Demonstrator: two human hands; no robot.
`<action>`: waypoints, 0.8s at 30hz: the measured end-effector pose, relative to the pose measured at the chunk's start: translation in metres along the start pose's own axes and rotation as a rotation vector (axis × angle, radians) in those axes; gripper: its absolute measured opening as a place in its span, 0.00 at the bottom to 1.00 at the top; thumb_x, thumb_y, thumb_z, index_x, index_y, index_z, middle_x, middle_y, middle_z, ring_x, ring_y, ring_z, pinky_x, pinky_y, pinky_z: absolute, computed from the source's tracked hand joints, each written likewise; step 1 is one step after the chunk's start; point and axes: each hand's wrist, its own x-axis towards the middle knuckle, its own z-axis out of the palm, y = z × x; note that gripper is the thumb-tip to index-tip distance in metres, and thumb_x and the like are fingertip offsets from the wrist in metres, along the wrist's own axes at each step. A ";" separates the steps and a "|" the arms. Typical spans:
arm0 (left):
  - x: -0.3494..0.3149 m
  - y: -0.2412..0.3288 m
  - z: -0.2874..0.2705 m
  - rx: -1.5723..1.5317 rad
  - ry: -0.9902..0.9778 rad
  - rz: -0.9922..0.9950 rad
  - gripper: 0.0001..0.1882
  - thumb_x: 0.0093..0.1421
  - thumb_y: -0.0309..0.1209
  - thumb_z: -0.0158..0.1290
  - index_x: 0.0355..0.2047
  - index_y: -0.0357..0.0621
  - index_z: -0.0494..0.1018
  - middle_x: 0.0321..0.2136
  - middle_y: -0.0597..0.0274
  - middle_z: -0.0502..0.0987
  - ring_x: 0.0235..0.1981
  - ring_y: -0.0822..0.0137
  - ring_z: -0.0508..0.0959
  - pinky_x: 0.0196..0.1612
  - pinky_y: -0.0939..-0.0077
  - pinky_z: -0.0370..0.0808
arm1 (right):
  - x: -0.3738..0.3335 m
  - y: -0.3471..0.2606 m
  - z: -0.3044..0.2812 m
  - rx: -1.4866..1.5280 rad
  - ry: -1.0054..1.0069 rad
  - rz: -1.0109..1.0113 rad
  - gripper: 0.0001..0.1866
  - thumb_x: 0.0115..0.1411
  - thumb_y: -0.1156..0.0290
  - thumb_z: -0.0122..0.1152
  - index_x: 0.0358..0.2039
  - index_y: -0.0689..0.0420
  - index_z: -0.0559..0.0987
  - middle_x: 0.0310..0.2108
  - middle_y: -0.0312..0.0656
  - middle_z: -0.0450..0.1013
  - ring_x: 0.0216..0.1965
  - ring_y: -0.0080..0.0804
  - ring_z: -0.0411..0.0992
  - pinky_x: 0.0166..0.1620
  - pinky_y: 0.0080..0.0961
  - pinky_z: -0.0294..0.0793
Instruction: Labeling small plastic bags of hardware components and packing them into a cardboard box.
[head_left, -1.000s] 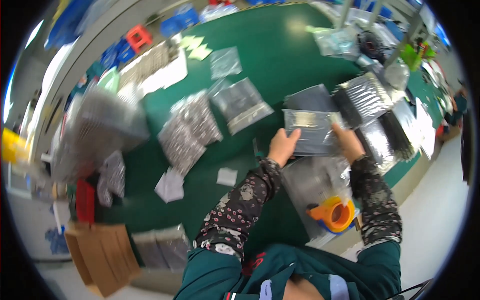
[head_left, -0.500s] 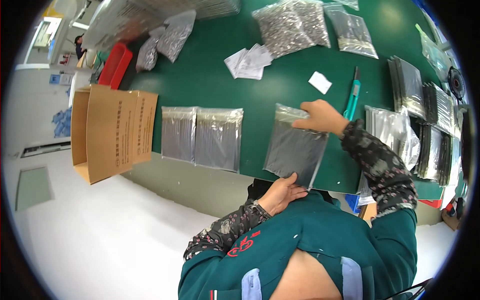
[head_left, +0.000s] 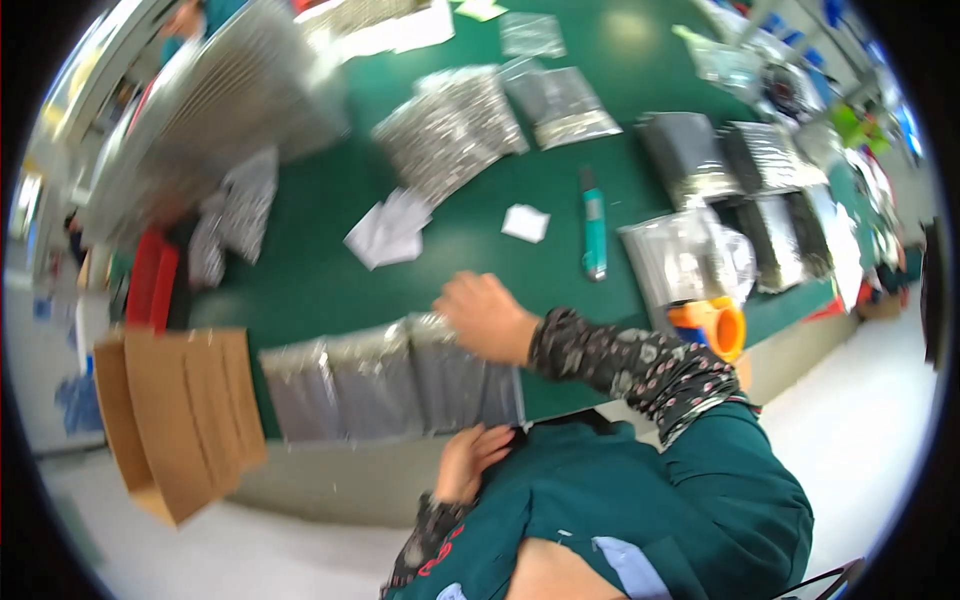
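Observation:
Three flat silver bags lie side by side along the front edge of the green table point(head_left: 320, 285). My right hand point(head_left: 485, 315) rests on the top edge of the rightmost silver bag point(head_left: 462, 378), fingers closed over it. Below the table edge, my left hand point(head_left: 468, 458) has its fingers curled at that bag's lower edge; whether it grips is blurred. The other two silver bags point(head_left: 375, 382) point(head_left: 295, 392) lie to the left, untouched.
An open cardboard box point(head_left: 170, 420) hangs off the table's left front. A teal utility knife point(head_left: 594, 222), white paper scraps point(head_left: 388, 230), an orange tape dispenser point(head_left: 712, 325), clear bags of small parts point(head_left: 450, 130) and stacks of dark bags point(head_left: 690, 150) lie beyond.
The bag that I held in both hands over the table edge now lies flat as the third in the row. My view has swung back toward the table.

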 end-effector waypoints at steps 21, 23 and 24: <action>0.269 0.180 0.410 1.577 -0.303 1.672 0.28 0.52 0.38 0.50 0.47 0.32 0.59 0.48 0.44 0.62 0.53 0.47 0.56 0.58 0.60 0.52 | -0.221 0.303 -0.121 1.620 0.568 1.433 0.39 0.57 0.47 0.43 0.51 0.74 0.51 0.41 0.69 0.62 0.39 0.57 0.68 0.38 0.43 0.73; 0.304 0.185 0.437 1.607 -0.281 1.654 0.31 0.52 0.41 0.50 0.50 0.32 0.58 0.48 0.45 0.63 0.52 0.48 0.59 0.55 0.61 0.58 | -0.213 0.311 -0.113 1.548 0.579 1.442 0.37 0.57 0.46 0.43 0.48 0.73 0.58 0.37 0.65 0.66 0.35 0.52 0.71 0.35 0.39 0.74; 0.314 0.184 0.447 1.615 -0.296 1.644 0.31 0.52 0.41 0.50 0.50 0.32 0.58 0.48 0.45 0.63 0.52 0.48 0.59 0.55 0.61 0.58 | -0.212 0.318 -0.107 1.506 0.544 1.442 0.34 0.58 0.47 0.43 0.45 0.72 0.62 0.34 0.62 0.68 0.32 0.47 0.72 0.33 0.35 0.75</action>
